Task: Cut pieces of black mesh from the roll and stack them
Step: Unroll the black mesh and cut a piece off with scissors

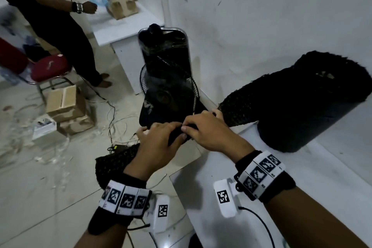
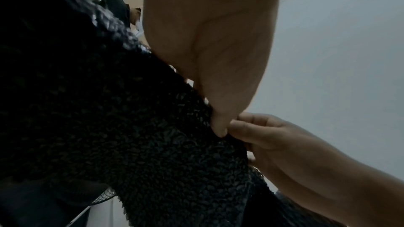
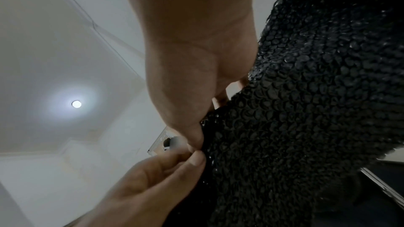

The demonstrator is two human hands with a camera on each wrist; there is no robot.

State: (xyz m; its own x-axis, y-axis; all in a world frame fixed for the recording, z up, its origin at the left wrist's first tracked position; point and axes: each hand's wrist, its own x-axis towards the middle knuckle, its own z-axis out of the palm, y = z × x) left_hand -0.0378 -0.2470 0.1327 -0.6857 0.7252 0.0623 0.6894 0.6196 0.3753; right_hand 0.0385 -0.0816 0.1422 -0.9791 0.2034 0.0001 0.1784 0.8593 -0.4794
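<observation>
head view: the black mesh [image 1: 237,112] runs off the roll [image 1: 302,102] on the table [image 1: 302,171], from the far right down to the near left. both hands pinch it side by side, left hand [image 1: 159,143] nearer the loose end, right hand [image 1: 209,131] nearer the roll.

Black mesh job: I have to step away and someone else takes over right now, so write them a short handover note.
Left hand: pinching the edge of the black mesh strip, thumb on top.
Right hand: pinching the same edge right beside it; the thumbs nearly meet.
Mesh roll: lying on the white table, with the strip running from it to the hands, off the table corner, and hanging down on the left.
Done: a length is pulled off the roll.
Left: no cutter and no stack of cut pieces show in any view, so cutting and stacking apparently remain.
</observation>
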